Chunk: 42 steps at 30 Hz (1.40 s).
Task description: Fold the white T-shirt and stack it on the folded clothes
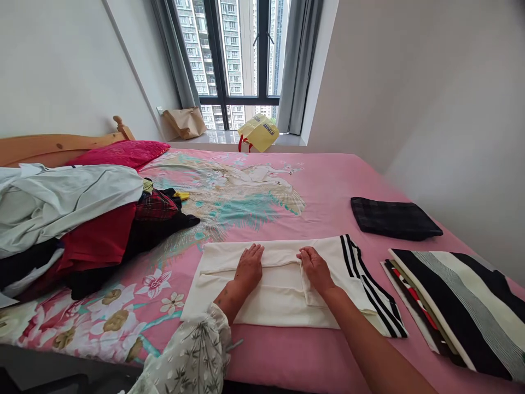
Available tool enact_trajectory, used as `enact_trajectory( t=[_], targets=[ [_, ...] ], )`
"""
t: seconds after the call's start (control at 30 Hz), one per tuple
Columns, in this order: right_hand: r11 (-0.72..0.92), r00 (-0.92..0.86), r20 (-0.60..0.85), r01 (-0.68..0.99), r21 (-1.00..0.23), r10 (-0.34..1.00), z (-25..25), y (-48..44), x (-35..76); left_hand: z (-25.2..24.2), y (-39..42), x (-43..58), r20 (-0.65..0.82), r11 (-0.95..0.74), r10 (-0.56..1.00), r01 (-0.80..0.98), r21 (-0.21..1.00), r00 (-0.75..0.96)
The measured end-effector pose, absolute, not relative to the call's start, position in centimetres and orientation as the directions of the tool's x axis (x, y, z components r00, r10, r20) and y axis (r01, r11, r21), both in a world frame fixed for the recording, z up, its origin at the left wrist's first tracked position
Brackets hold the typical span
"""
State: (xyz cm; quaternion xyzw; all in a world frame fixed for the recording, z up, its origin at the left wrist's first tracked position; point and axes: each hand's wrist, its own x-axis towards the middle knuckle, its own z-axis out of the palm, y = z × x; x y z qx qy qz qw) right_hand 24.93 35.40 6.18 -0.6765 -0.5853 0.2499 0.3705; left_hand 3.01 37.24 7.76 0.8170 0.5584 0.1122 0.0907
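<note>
Under both hands: white garment [283, 280], laid out flat on the bed [336, 186], with parts folded inward over its middle. Black stripes [348, 257] run on its end to the right of the right hand.

Left hand [249, 267]: released, palm down, fingers extended and together, resting on the upper folded layer. Right hand [315, 268]: fingers bent, thumb and fingertips touching the edge of a folded flap; can't tell if it actually pinches the cloth. Hands are apart, bare fabric between them. Left forearm has a pale sleeve [191, 355] with dark leaf print; right forearm is bare.

Right of the right hand, just beside the striped end: stack of folded clothes [463, 312], top piece banded black, grey and cream. Beyond that stack, further from the hands: dark folded garment [396, 219], by itself on the pink sheet.

Left of the left hand, well apart: loose heap of clothes [100, 235], white on top, red and black below. Behind the heap: magenta pillow [123, 154] against a wooden headboard [53, 146].

Straight ahead past the hands: bird print on the sheet, then the windowsill with a brown paper bag [186, 123] and a yellow bag [259, 133] with red straps. Grey curtains [298, 60] flank the window.
</note>
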Motion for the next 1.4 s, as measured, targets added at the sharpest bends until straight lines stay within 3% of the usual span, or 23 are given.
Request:
enact_trajectory(
  t=[0.1, 0.17, 0.3, 0.4, 0.5, 0.63, 0.77, 0.9, 1.03, 1.17, 1.4],
  targets=[
    [-0.012, 0.16, 0.114, 0.632, -0.775, 0.981, 6.5, 37.0, 25.8, 7.1, 39.8, -0.2, 0.031, -0.296, 0.954, 0.921, 0.252, 0.298],
    [0.019, 0.06, 0.1, 0.762, -0.647, 0.993, 6.1, 37.9, 26.4, 6.6, 40.4, -2.8, -0.016, -0.234, 0.97, 0.945, 0.23, 0.244],
    [0.028, -0.056, -0.074, 0.941, -0.337, 0.996, 4.4, 38.4, 27.6, 5.8, 40.5, -7.1, -0.1, -0.132, 0.983, 0.975, 0.178, 0.151],
    [0.028, -0.065, -0.118, 0.957, -0.288, 0.991, 4.0, 38.1, 28.2, 5.5, 40.9, -8.6, -0.157, -0.132, 0.976, 0.985, 0.11, 0.149],
    [0.032, -0.081, -0.11, 0.921, -0.388, 0.991, 4.6, 37.8, 28.3, 5.4, 41.8, -8.6, -0.187, -0.114, 0.975, 0.992, 0.045, 0.121],
    [-0.005, 0.102, 0.086, 0.668, -0.744, 0.991, 6.0, 37.4, 29.4, 6.2, 42.0, -5.5, -0.099, -0.1, 0.99, 0.995, 0.003, 0.1],
    [-0.099, 0.468, 0.162, 0.485, -0.869, 0.869, 7.0, 36.9, 33.7, 7.6, 39.4, 2.6, 0.148, -0.44, 0.897, 0.87, 0.223, 0.416],
    [-0.239, 0.64, -0.023, 0.252, -0.938, 0.768, 7.4, 36.7, 38.7, 8.0, 36.8, 12.1, 0.213, -0.626, 0.779, 0.704, 0.335, 0.59],
    [-0.318, 0.491, -0.264, 0.029, -0.948, 0.83, 7.8, 37.2, 41.2, 6.4, 35.8, 16.6, 0.196, -0.589, 0.807, 0.739, 0.327, 0.557],
    [-0.361, 0.306, -0.385, -0.134, -0.923, 0.871, 7.9, 38.9, 42.1, 4.7, 35.8, 16.5, 0.237, -0.614, 0.789, 0.742, 0.268, 0.567],
    [-0.493, 0.164, -0.522, -0.188, -0.849, 0.837, 7.5, 41.8, 42.8, 4.4, 35.9, 16.3, 0.239, -0.625, 0.779, 0.746, 0.231, 0.579]
  ],
)
